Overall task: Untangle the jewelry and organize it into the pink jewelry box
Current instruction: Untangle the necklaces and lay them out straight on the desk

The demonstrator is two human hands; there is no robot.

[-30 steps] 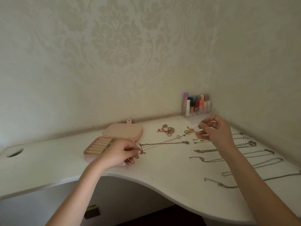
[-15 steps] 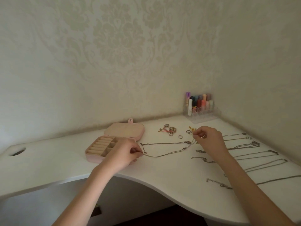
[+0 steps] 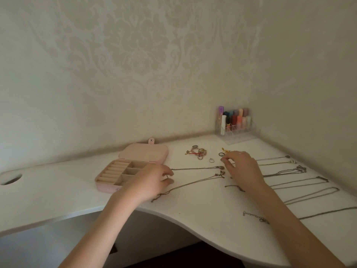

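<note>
Head view: pink jewelry box (image 3: pixel 123 172) open at 9 o'clock on counter (image 3: pixel 193 213), thin chain (image 3: pixel 193 181) slack betw. left hand (image 3: pixel 152 180) w/ fingers pinching one end & right hand (image 3: pixel 243 169), fingers curled, grip unclear; judged light, limp, snag-prone, so take by clasp end.

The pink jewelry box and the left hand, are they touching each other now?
Cannot tell. In the head view the left hand overlaps the near right corner of the pink jewelry box and hides it, so neither contact nor a gap shows.
</note>
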